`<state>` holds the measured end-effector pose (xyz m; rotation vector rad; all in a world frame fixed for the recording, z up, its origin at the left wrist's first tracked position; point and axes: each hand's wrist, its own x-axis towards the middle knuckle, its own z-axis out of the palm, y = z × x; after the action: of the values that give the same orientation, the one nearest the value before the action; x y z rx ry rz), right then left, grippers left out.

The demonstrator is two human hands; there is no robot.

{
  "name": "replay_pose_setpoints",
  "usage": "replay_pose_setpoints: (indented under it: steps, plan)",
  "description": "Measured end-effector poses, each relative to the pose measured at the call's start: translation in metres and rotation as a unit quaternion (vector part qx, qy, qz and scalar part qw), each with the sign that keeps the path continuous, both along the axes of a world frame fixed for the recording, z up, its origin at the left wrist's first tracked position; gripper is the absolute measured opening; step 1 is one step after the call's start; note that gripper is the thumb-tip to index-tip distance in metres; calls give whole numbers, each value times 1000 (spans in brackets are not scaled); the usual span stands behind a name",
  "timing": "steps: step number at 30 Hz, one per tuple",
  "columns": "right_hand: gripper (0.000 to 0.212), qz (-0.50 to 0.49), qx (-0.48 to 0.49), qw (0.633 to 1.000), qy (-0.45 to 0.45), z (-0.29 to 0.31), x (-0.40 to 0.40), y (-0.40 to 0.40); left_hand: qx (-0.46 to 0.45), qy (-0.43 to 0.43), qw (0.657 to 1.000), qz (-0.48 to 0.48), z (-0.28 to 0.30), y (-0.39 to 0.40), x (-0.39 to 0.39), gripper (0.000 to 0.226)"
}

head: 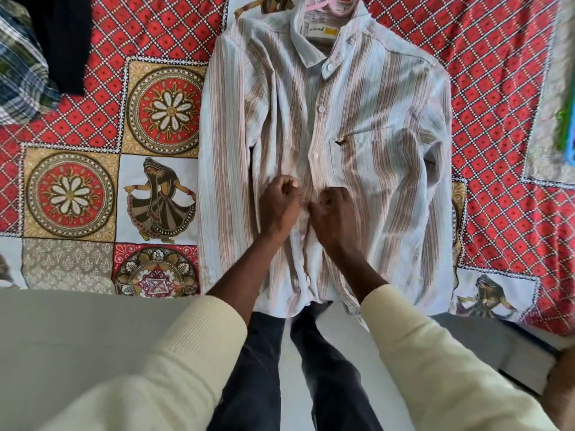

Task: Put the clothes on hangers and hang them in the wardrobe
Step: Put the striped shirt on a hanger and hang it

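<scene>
A striped white and brown shirt [367,126] lies flat, front up, on the patterned bedspread [155,113]. A pink hanger [329,3] sits inside its collar at the top edge of view. My left hand [280,203] pinches the shirt's left front edge at mid-placket, fingers curled. My right hand [333,213] pinches the right front edge just beside it. Both hands meet over the button line, below three closed-looking buttons. The shirt's hem hangs over the bed's near edge.
A black garment [65,42] and a checked cloth [21,73] lie at the bed's far left. A green and blue item [567,132] shows at the right edge. My dark trousers [280,368] stand against the bed's near side.
</scene>
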<state>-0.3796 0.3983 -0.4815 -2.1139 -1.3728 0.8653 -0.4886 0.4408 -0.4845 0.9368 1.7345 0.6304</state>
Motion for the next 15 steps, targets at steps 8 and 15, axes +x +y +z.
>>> replay_pose_setpoints:
  steps: [8, 15]
  plan:
    - [18, 72, 23, 986, -151, -5, 10, -34, -21, -27, 999, 14, -2, -50, -2, 14]
    - [13, 5, -29, 999, -16, -1, 11, -20, -23, 9, 999, 27, 5, -44, 7, 11]
